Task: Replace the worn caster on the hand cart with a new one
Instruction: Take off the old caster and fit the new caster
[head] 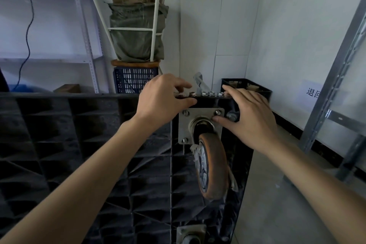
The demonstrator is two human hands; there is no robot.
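Note:
The black ribbed hand cart (79, 144) stands on its side with its underside facing me. A caster with an orange-brown wheel (212, 166) hangs from a grey mounting plate (201, 125) with bolts at its corners. Several loose nuts and bolts (212, 93) lie in a row on the cart's upper edge. My left hand (162, 101) hovers over the left end of that row, fingers curled, thumb against the edge. My right hand (249, 113) rests on the cart's right end, thumb touching the plate near its upper right bolt. A second caster (190, 233) shows at the bottom.
Behind the cart stand a blue crate (134, 80) with a green sack (136, 31) in a white frame, and a black crate (245, 87) by the wall. Metal shelving (85, 31) is at the left, a grey upright (336, 77) at the right. Bare floor (277, 194) lies right.

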